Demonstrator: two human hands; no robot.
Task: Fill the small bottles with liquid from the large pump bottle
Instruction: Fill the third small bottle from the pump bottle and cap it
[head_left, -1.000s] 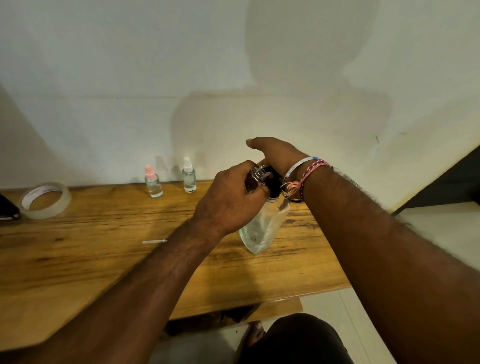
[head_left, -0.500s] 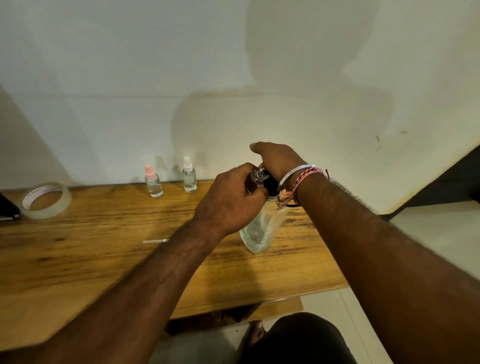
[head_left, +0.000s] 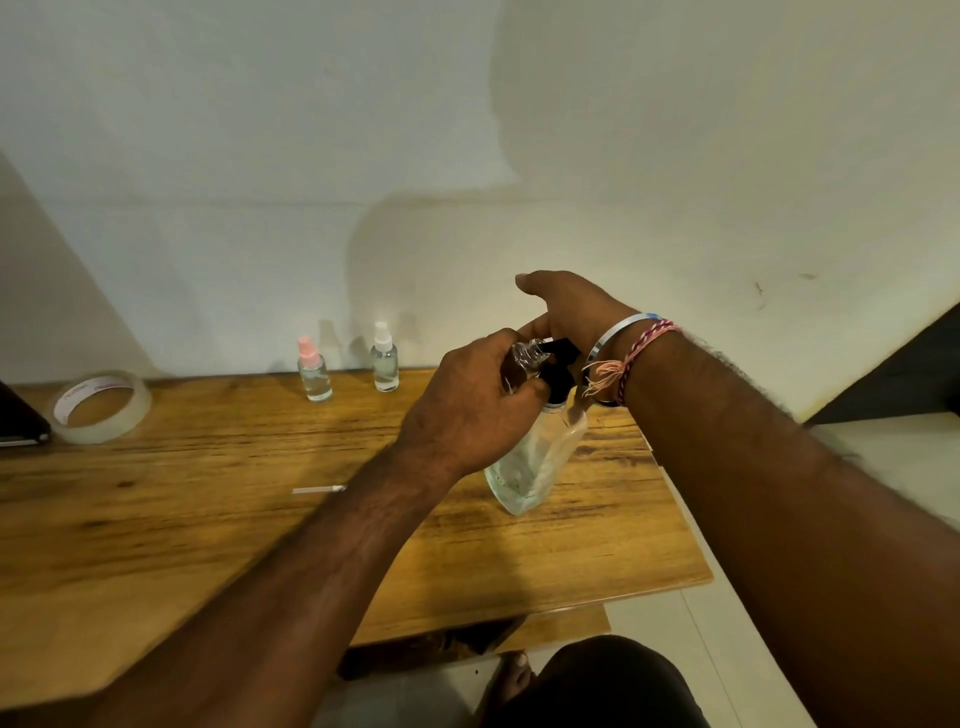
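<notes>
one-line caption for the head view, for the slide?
Left hand holds a small bottle at the black pump of the large bottle; right hand on the pump.
</notes>
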